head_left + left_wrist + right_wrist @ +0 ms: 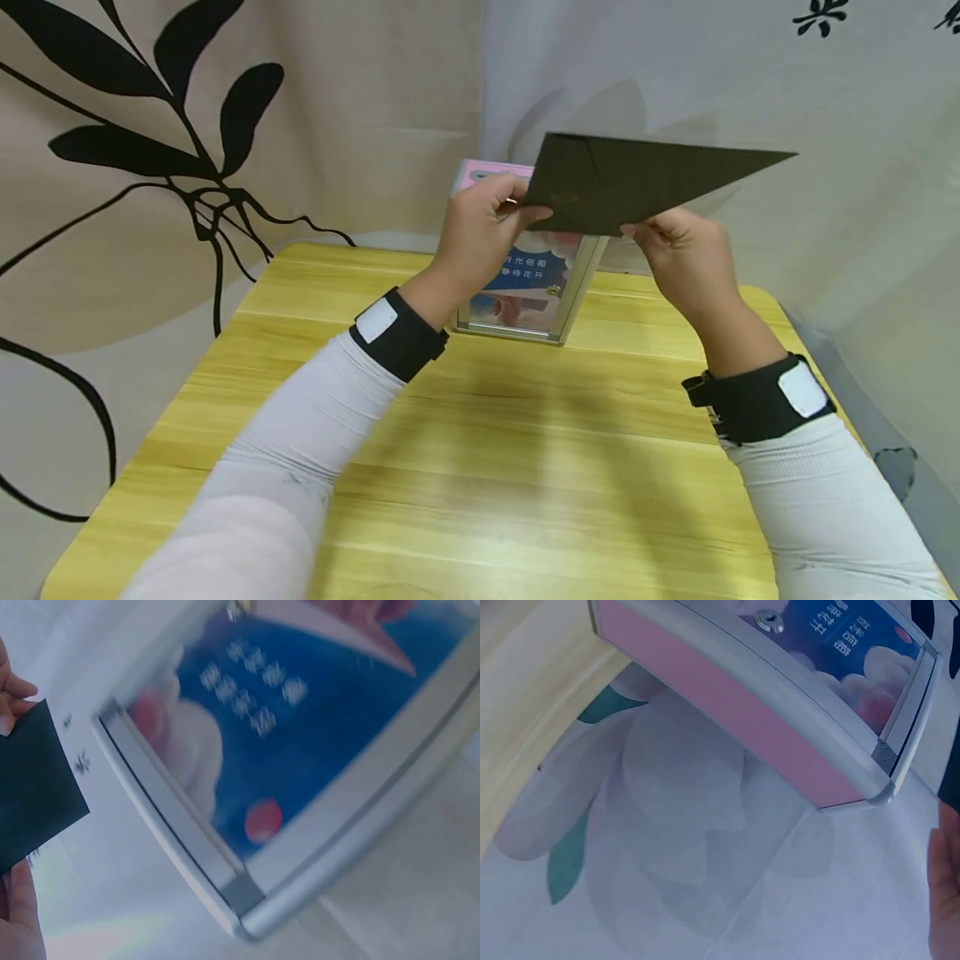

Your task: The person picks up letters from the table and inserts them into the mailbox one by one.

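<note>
White sleeves and black wrist straps nearest the lens, forearms stretched over the yellow wooden table (pixel 480 467). Left hand (pixel 476 237) pinching the left corner of a dark envelope (pixel 637 183), thumb and fingers curled onto the paper; right hand (pixel 686 250) gripping the lower edge from beneath, fingers curled under. Envelope held in the air between both hands, flap side toward the camera, tilted, its right tip reaching well beyond the right hand. Just behind and below the left hand, a small letter box (pixel 525 283) with pink top, metal frame and blue printed front, upright on the table, apart from the envelope. Left wrist view: envelope corner (pixel 34 787) beside the fingers, box frame (pixel 225 862) close by. Right wrist view: pink top of the box (pixel 735 712), patterned cloth behind. Risks, as judged: thin grip on one corner likely to let the paper twist or slip; unsupported right tip prone to sag or catch the box edge; a knock against the light box could tip it.
</note>
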`<state>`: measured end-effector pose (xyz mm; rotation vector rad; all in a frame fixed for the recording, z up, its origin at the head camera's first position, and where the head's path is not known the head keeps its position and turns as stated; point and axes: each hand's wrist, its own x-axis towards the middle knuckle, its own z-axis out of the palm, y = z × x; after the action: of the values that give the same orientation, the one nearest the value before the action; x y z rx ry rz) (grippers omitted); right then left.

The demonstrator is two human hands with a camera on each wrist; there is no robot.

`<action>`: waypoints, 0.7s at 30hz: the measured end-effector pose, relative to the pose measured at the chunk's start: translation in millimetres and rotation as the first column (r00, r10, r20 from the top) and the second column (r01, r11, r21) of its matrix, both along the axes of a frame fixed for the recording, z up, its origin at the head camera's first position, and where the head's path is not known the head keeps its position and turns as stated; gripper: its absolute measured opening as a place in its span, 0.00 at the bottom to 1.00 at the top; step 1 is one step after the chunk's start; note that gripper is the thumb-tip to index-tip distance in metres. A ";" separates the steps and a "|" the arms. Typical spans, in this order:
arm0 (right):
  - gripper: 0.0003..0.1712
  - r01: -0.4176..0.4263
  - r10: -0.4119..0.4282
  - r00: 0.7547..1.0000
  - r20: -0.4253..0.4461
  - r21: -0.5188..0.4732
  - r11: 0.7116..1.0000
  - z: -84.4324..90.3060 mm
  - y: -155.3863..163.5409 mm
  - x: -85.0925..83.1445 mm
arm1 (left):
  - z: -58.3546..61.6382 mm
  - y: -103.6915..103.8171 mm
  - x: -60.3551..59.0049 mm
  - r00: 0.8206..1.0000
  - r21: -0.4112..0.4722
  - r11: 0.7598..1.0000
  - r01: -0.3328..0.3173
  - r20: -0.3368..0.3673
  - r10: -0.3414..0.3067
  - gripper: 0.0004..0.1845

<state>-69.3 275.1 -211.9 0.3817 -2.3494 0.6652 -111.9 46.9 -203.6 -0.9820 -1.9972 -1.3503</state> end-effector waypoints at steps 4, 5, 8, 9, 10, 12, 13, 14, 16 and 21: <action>0.08 -0.017 0.015 0.998 -0.066 -0.030 0.999 7.8 -10.7 -24.9 | 11.0 -4.4 -18.0 0.996 0.007 0.998 -0.068 -0.056 0.068 0.10; 0.08 -0.020 0.016 0.997 -0.076 -0.042 0.999 9.0 -13.2 -30.9 | 12.5 -5.2 -22.2 0.993 -0.002 0.996 -0.089 -0.076 0.089 0.11; 0.08 -0.005 0.000 0.997 -0.075 -0.066 0.998 12.1 -19.3 -48.4 | 14.4 -6.3 -35.4 0.984 -0.022 0.990 -0.137 -0.121 0.134 0.12; 0.08 0.004 -0.008 0.998 -0.060 -0.078 0.997 12.8 -21.0 -53.5 | 14.0 -6.5 -39.3 0.981 -0.027 0.988 -0.151 -0.129 0.146 0.12; 0.08 0.010 -0.014 0.999 -0.043 -0.090 0.996 13.5 -22.6 -58.1 | 13.5 -6.6 -43.1 0.979 -0.029 0.987 -0.161 -0.130 0.156 0.13; 0.09 0.021 -0.022 1.000 -0.008 -0.102 0.995 14.4 -24.9 -65.8 | 12.1 -6.7 -49.8 0.978 -0.034 0.984 -0.176 -0.120 0.171 0.13; 0.09 0.025 -0.025 1.000 0.007 -0.102 0.994 14.6 -25.5 -68.8 | 11.3 -6.7 -52.9 0.978 -0.036 0.983 -0.182 -0.108 0.177 0.12; 0.09 0.028 -0.026 0.999 0.022 -0.101 0.994 14.7 -26.1 -71.5 | 10.5 -6.6 -55.7 0.979 -0.039 0.982 -0.186 -0.091 0.182 0.12; 0.09 0.034 -0.029 0.998 0.050 -0.097 0.995 14.7 -26.6 -75.7 | 9.3 -6.2 -61.0 0.980 -0.054 0.979 -0.195 -0.058 0.192 0.12; 0.10 0.047 -0.040 0.994 0.099 -0.067 0.997 12.0 -25.1 -84.5 | 5.9 -5.4 -73.8 0.977 -0.112 0.971 -0.213 0.003 0.215 0.12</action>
<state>-153.8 250.0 -199.9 0.2715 -2.4126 0.7572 -185.7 41.5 -197.7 -0.7785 -2.1405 -1.1443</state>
